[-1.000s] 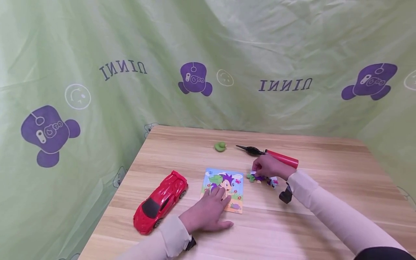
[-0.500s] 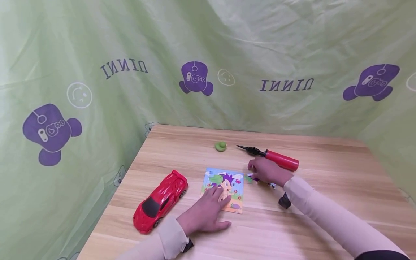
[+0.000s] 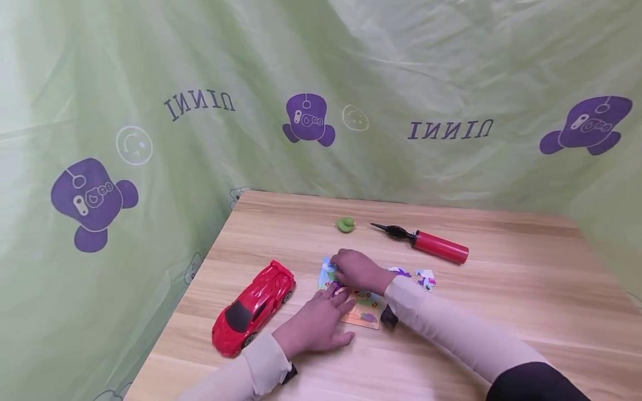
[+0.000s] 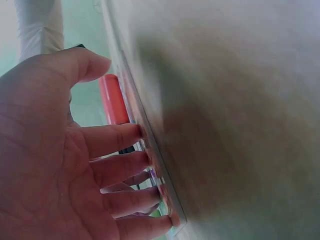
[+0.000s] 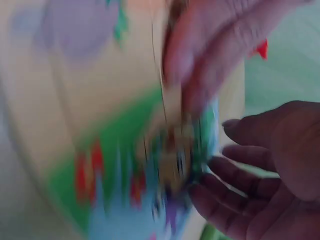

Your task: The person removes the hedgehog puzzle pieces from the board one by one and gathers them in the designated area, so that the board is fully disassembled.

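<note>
A colourful cartoon puzzle board [image 3: 365, 309] lies on the wooden table [image 3: 501, 295]. My left hand [image 3: 321, 322] rests flat on its near left part with straight fingers; in the left wrist view those fingertips [image 4: 145, 159] press on the board's edge. My right hand [image 3: 353, 269] hovers low over the board's far left corner, its curled fingers pinching a small puzzle piece. The right wrist view is blurred: the fingers [image 5: 200, 50] sit on the board [image 5: 100, 125], with the left hand [image 5: 272, 165] close beside them. Loose puzzle pieces [image 3: 420, 276] lie to the right of the board.
A red toy car [image 3: 253, 306] stands left of the board. A red hand pump [image 3: 436, 245] with a black nozzle and a small green toy [image 3: 345, 224] lie farther back. A green printed cloth [image 3: 321, 83] hangs behind and to the left of the table.
My right hand has left the loose pieces on the right and moved left over the board's far corner. The left hand has stayed on the board.
</note>
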`<move>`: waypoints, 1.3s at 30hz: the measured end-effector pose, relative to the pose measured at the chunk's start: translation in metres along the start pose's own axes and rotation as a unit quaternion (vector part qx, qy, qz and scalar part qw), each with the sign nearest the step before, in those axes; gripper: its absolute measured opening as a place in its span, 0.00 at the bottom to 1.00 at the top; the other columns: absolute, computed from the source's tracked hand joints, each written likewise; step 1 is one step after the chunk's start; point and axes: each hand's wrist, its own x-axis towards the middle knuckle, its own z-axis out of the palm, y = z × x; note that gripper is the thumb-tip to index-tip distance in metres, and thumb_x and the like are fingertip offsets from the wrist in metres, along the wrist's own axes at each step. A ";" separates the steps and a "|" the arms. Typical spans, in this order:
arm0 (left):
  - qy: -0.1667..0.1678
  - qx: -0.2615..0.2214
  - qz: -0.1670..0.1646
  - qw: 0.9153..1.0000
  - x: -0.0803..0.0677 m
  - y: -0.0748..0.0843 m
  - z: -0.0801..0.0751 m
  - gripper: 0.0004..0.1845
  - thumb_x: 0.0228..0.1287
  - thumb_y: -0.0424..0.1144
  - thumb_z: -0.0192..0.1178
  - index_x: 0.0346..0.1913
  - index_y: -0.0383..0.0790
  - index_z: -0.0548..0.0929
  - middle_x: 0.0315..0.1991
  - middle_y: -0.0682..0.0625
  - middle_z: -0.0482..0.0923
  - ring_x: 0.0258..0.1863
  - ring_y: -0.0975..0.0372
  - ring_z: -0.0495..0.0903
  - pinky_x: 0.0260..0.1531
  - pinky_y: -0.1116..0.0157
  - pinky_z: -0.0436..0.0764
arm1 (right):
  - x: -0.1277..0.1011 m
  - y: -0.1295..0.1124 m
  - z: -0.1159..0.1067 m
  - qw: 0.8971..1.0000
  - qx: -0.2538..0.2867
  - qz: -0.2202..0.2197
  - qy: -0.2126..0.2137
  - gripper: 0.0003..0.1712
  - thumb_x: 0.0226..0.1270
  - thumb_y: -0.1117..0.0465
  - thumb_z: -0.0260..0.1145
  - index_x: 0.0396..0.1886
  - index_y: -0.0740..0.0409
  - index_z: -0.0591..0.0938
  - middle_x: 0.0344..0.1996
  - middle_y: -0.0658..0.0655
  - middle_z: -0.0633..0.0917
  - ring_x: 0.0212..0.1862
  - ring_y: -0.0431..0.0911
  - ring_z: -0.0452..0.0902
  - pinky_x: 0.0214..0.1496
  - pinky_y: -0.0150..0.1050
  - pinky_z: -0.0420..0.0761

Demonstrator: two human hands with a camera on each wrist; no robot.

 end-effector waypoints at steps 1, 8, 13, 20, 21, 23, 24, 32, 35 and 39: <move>0.005 0.005 0.006 1.000 0.000 0.000 0.001 0.37 0.59 0.65 0.46 0.63 0.43 0.70 0.66 0.45 0.63 0.65 0.46 0.58 0.57 0.50 0.67 | 0.001 -0.003 0.002 1.000 0.006 0.008 -0.001 0.13 0.59 0.58 0.62 0.41 0.60 0.81 0.27 0.51 0.75 0.28 0.42 0.68 0.33 0.37 0.73; 0.024 0.030 0.029 0.999 0.002 -0.003 0.001 0.37 0.57 0.65 0.48 0.60 0.42 0.73 0.62 0.46 0.67 0.63 0.49 0.62 0.59 0.54 0.67 | 0.001 -0.009 0.007 0.997 -0.010 0.056 0.049 0.16 0.55 0.57 0.66 0.39 0.63 0.79 0.34 0.57 0.74 0.35 0.47 0.69 0.39 0.40 0.75; 0.031 0.042 0.049 0.997 0.005 -0.003 0.000 0.36 0.57 0.66 0.47 0.59 0.42 0.74 0.61 0.47 0.68 0.63 0.52 0.63 0.61 0.57 0.65 | 0.000 -0.009 0.010 0.995 0.010 0.079 0.060 0.14 0.56 0.56 0.65 0.35 0.63 0.78 0.33 0.57 0.72 0.35 0.49 0.67 0.36 0.40 0.73; 0.025 0.047 0.049 0.997 0.007 -0.003 -0.004 0.38 0.56 0.67 0.47 0.62 0.43 0.72 0.62 0.49 0.67 0.64 0.52 0.61 0.60 0.58 0.66 | -0.004 -0.009 0.015 0.993 0.006 0.061 0.097 0.10 0.58 0.58 0.62 0.31 0.62 0.77 0.31 0.56 0.71 0.33 0.48 0.65 0.34 0.38 0.71; 0.023 0.047 0.048 0.997 0.007 -0.003 -0.004 0.38 0.56 0.67 0.47 0.62 0.43 0.72 0.63 0.49 0.66 0.64 0.51 0.61 0.60 0.58 0.66 | -0.005 -0.010 0.014 0.994 -0.001 0.056 0.099 0.09 0.58 0.59 0.62 0.30 0.62 0.77 0.30 0.55 0.72 0.31 0.48 0.64 0.33 0.37 0.70; 0.021 0.047 0.047 0.998 0.006 -0.004 -0.004 0.38 0.56 0.67 0.47 0.62 0.44 0.72 0.63 0.49 0.66 0.65 0.51 0.60 0.59 0.58 0.66 | -0.006 -0.011 0.011 0.994 -0.015 0.048 0.096 0.08 0.58 0.60 0.62 0.28 0.61 0.77 0.28 0.55 0.72 0.30 0.48 0.64 0.31 0.37 0.69; 0.019 0.048 0.046 0.998 0.006 -0.005 -0.004 0.38 0.56 0.68 0.46 0.62 0.44 0.71 0.64 0.49 0.66 0.65 0.50 0.59 0.60 0.58 0.66 | -0.006 -0.011 0.009 0.994 -0.022 0.043 0.093 0.08 0.58 0.60 0.62 0.27 0.61 0.77 0.27 0.55 0.72 0.29 0.48 0.64 0.31 0.38 0.68; -0.010 0.030 0.034 0.999 0.004 -0.006 -0.003 0.39 0.57 0.68 0.45 0.64 0.45 0.70 0.66 0.46 0.63 0.65 0.49 0.60 0.61 0.59 0.64 | 0.009 -0.001 0.007 0.992 0.071 0.098 0.022 0.19 0.57 0.55 0.66 0.42 0.64 0.78 0.34 0.58 0.76 0.38 0.51 0.71 0.43 0.44 0.73; -0.019 0.021 0.030 0.999 0.003 -0.006 -0.004 0.39 0.57 0.68 0.45 0.64 0.46 0.70 0.66 0.45 0.63 0.65 0.49 0.61 0.60 0.59 0.65 | 0.014 0.002 0.006 0.987 0.111 0.113 0.014 0.19 0.55 0.54 0.68 0.41 0.63 0.78 0.33 0.55 0.77 0.37 0.48 0.72 0.43 0.43 0.73; -0.026 0.020 0.023 0.999 0.003 -0.006 -0.005 0.39 0.57 0.69 0.44 0.64 0.46 0.70 0.65 0.44 0.63 0.64 0.49 0.63 0.60 0.59 0.66 | 0.020 0.006 0.001 0.976 0.176 0.123 0.030 0.12 0.53 0.56 0.70 0.31 0.58 0.80 0.23 0.50 0.78 0.29 0.43 0.72 0.36 0.37 0.73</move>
